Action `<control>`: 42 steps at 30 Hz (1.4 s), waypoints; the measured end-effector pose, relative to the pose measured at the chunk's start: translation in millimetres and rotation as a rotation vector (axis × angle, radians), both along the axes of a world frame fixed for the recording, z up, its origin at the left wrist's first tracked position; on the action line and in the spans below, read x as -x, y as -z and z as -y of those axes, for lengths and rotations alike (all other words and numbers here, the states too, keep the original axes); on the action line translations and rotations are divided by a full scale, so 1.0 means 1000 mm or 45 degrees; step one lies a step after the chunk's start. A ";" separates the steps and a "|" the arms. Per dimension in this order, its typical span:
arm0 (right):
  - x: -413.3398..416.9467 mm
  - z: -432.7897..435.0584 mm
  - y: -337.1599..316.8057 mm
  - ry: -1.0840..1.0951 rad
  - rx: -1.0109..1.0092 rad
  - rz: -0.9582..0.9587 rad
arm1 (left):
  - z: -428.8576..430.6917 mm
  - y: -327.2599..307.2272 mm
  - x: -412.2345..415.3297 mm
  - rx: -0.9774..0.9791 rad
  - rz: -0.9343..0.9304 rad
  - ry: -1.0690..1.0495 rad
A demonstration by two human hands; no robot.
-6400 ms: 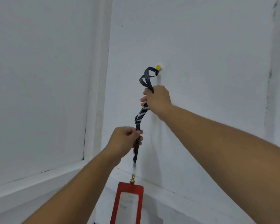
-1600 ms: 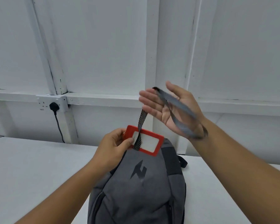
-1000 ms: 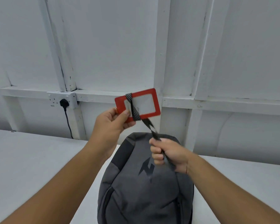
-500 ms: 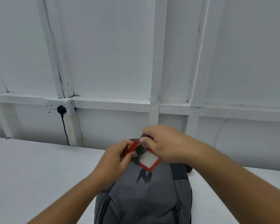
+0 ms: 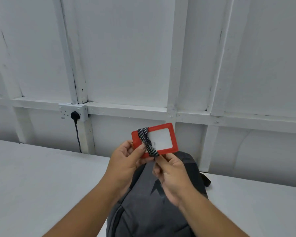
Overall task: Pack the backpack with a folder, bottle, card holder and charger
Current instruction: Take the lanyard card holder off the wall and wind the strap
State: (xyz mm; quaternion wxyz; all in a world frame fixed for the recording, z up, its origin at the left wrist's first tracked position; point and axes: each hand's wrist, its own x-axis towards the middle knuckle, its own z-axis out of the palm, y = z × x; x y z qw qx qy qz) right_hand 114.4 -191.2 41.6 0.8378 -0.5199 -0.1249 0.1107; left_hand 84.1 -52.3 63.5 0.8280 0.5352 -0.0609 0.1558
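The left hand (image 5: 125, 161) pinches the short left end of the red rectangular plastic card holder (image 5: 162, 138), whose long axis runs rightward from that grip. The right hand (image 5: 171, 177) pinches the striped fabric lanyard (image 5: 146, 140) wrapped around it. The grey fabric backpack (image 5: 143, 212) lies directly below the 2 grips.

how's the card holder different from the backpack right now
The card holder is red; the backpack is grey. The card holder is held up by the left hand, the right hand pinching the striped lanyard wound round it; the backpack rests on the table. The card holder is far smaller than the backpack.
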 end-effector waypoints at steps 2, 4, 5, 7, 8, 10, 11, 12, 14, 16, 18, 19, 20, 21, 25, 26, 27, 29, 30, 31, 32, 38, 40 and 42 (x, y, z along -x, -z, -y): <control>0.006 -0.009 0.005 0.143 -0.125 -0.070 | 0.006 0.004 -0.004 -0.036 -0.011 -0.119; 0.010 -0.013 0.007 0.196 -0.213 -0.145 | 0.010 0.010 -0.009 -0.146 -0.003 -0.271; 0.012 -0.012 0.006 0.201 -0.252 -0.183 | 0.011 0.013 -0.011 -0.207 0.013 -0.345; 0.012 -0.009 0.005 0.185 -0.325 -0.250 | 0.012 0.019 -0.012 -0.371 0.096 -0.476; 0.012 -0.007 0.004 0.168 -0.358 -0.274 | 0.012 0.022 -0.011 -0.492 0.155 -0.541; 0.013 -0.006 0.001 0.125 -0.385 -0.312 | 0.008 0.028 -0.008 -0.764 0.293 -0.651; 0.013 -0.006 0.000 0.099 -0.385 -0.328 | 0.006 0.030 -0.007 -0.894 0.384 -0.690; 0.013 -0.006 -0.002 0.065 -0.388 -0.340 | 0.003 0.032 -0.006 -1.009 0.492 -0.722; 0.013 -0.003 -0.006 -0.009 -0.432 -0.348 | -0.003 0.037 -0.006 -1.206 0.700 -0.764; 0.014 0.002 -0.007 -0.083 -0.543 -0.361 | -0.007 0.042 -0.006 -1.376 0.793 -0.827; 0.015 0.006 -0.002 -0.156 -0.638 -0.365 | -0.013 0.045 -0.007 -1.480 0.815 -0.881; 0.017 0.007 0.001 -0.189 -0.658 -0.348 | -0.016 0.047 -0.007 -1.518 0.847 -0.905; 0.019 0.006 0.004 -0.217 -0.656 -0.316 | -0.019 0.049 -0.006 -1.553 0.887 -0.919; 0.022 0.004 0.007 -0.224 -0.624 -0.268 | -0.020 0.053 -0.005 -1.594 0.920 -0.923; 0.021 -0.007 0.021 -0.011 -0.265 -0.134 | -0.015 0.065 0.004 -1.806 0.852 -0.808; 0.020 -0.007 0.025 0.040 -0.179 -0.128 | -0.014 0.066 0.007 -1.805 0.760 -0.712; 0.018 -0.006 0.029 0.069 -0.100 -0.119 | -0.015 0.065 0.012 -1.768 0.647 -0.602; 0.013 0.000 0.035 0.095 0.064 -0.080 | -0.019 0.059 0.020 -1.607 0.395 -0.340; 0.012 0.004 0.037 0.106 0.166 -0.049 | -0.021 0.057 0.023 -1.464 0.277 -0.222; 0.011 0.006 0.038 0.118 0.289 -0.012 | -0.022 0.053 0.024 -1.298 0.164 -0.171; 0.010 0.008 0.040 0.119 0.412 0.026 | -0.021 0.049 0.025 -1.139 0.048 -0.167; 0.008 0.017 0.042 0.016 0.741 0.226 | -0.016 0.039 0.013 -0.775 -0.369 -0.022; 0.005 0.022 0.043 -0.002 0.812 0.254 | -0.018 0.040 0.012 -0.700 -0.401 -0.006; 0.003 0.027 0.044 -0.011 0.787 0.258 | -0.019 0.043 0.012 -0.672 -0.405 -0.018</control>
